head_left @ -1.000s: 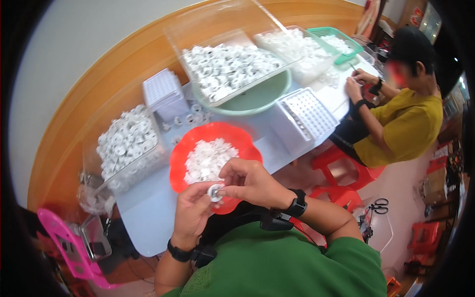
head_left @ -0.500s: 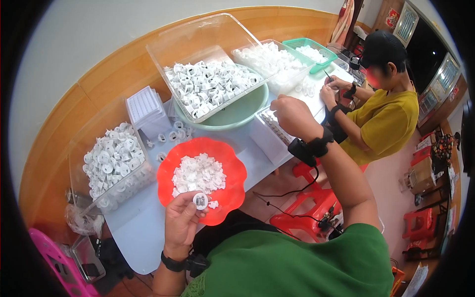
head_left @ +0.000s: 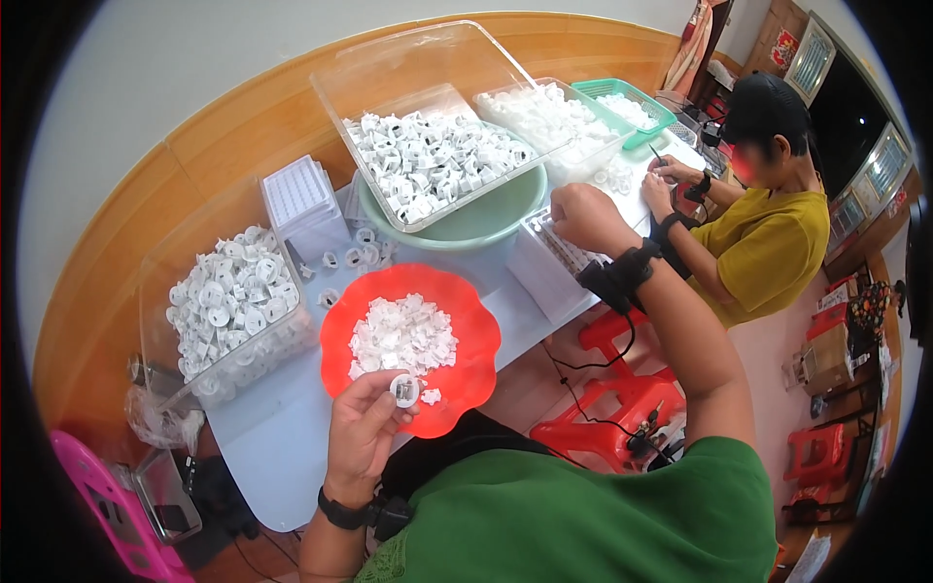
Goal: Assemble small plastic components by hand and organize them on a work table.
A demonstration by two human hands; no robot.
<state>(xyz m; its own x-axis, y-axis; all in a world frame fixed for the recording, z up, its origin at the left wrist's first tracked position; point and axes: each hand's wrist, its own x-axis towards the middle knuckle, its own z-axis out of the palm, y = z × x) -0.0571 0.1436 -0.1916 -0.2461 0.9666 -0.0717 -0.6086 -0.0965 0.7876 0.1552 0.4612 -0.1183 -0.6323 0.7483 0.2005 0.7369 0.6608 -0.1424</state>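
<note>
My left hand (head_left: 364,423) pinches a round white plastic part (head_left: 404,391) with a dark metallic middle between thumb and fingers. It is held over the near rim of a red scalloped bowl (head_left: 476,330). A heap of small white plastic pieces (head_left: 400,335) fills the bowl's middle, and one loose piece (head_left: 431,396) lies apart near the held part. My right hand (head_left: 593,222) is curled, with its fingertips turned down at a white box (head_left: 544,277) containing rows of small parts. Those fingertips are hidden, so anything between them cannot be made out.
Clear bins of white round parts (head_left: 228,301) and white housings (head_left: 428,160) stand left and behind; the latter rests on a green basin (head_left: 457,238). Stacked white trays (head_left: 303,204) stand between them. A co-worker in yellow (head_left: 768,233) works at right, near a red stool (head_left: 622,413).
The whole view has shifted slightly, moving the table's contents a little to the right in the picture. Both hands keep nearly the same poses, the left still gripping the round part.
</note>
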